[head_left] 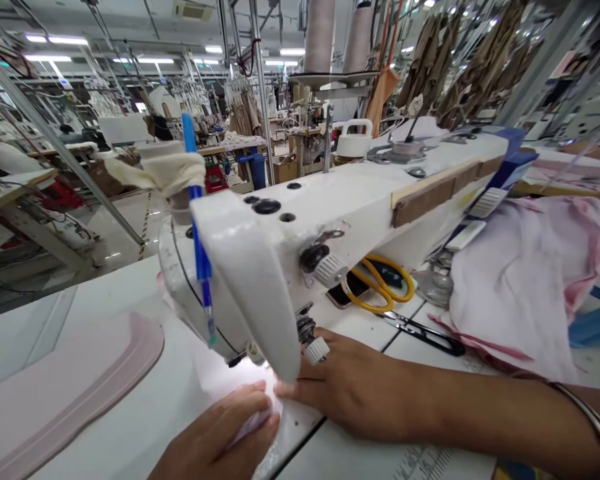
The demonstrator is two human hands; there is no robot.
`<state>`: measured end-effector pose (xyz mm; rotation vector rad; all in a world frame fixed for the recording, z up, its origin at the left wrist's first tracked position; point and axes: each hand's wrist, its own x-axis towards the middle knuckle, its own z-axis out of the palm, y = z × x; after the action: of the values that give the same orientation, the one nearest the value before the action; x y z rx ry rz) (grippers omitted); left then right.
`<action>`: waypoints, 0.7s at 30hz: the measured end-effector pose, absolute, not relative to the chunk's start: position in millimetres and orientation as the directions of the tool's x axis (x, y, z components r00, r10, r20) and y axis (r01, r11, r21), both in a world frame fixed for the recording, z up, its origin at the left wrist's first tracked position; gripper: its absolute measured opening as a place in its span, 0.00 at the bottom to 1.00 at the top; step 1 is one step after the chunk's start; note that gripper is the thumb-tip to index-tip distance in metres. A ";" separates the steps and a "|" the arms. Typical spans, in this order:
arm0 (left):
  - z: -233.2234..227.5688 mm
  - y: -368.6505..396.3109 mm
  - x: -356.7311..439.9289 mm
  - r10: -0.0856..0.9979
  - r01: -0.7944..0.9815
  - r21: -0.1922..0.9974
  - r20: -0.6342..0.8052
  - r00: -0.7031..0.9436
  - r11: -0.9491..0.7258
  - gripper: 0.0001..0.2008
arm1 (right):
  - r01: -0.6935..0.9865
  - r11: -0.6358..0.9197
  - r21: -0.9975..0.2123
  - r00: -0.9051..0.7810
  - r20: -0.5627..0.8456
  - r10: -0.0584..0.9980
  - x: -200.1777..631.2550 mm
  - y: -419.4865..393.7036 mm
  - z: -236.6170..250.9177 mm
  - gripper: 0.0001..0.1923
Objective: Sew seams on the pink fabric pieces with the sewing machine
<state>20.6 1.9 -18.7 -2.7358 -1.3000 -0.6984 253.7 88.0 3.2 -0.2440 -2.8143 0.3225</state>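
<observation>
Industrial sewing machine (330,220), white, seen from its needle end, on a white work table (130,413). Left hand (220,433): in front of the machine head, fingers curled narrowly and pinching a small fold of pale pink fabric (253,420) against the table just before the needle area, which the machine head hides. Right hand (355,393): just beside the machine head, on its near side, lying flat on the same fabric with fingers extended close together and pointing at the presser-foot area; a metal bangle (587,417) circles the wrist. Behind the machine arm, yellow-handled scissors (380,283) rest on the table; black thread snips (423,330) lie near them, toward the camera. A heap of pink fabric (525,280) lies beyond the machine's far end. A curved pink panel (80,380) lies on the table to the far side of the needle end.
</observation>
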 end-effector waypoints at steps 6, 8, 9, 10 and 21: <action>-13.9 2.6 14.5 0.629 0.646 0.099 0.378 0.679 -0.757 0.14 | 0.135 0.936 -0.326 -0.925 0.298 0.237 262.3 72.2 -3.1 0.13; -16.1 0.9 11.5 0.645 0.652 0.112 0.347 0.681 -0.750 0.16 | 0.141 0.938 -0.317 -0.925 0.295 0.239 263.7 68.9 -6.1 0.13; -17.1 0.1 10.4 0.656 0.658 0.125 0.331 0.678 -0.743 0.17 | 0.144 0.941 -0.308 -0.924 0.298 0.239 264.2 67.8 -7.3 0.12; -17.7 -0.4 9.6 0.660 0.659 0.131 0.326 0.677 -0.741 0.17 | 0.147 0.944 -0.295 -0.922 0.305 0.238 264.6 67.1 -8.2 0.12; -13.6 1.2 15.6 0.568 0.636 -0.099 0.360 0.740 -0.765 0.14 | 0.197 0.945 -0.261 -0.891 0.355 0.284 259.6 66.4 -10.3 0.15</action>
<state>15.6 1.2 -13.6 -2.7258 -0.9560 -0.4600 259.6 66.4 -10.3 -0.3488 -2.7034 0.3068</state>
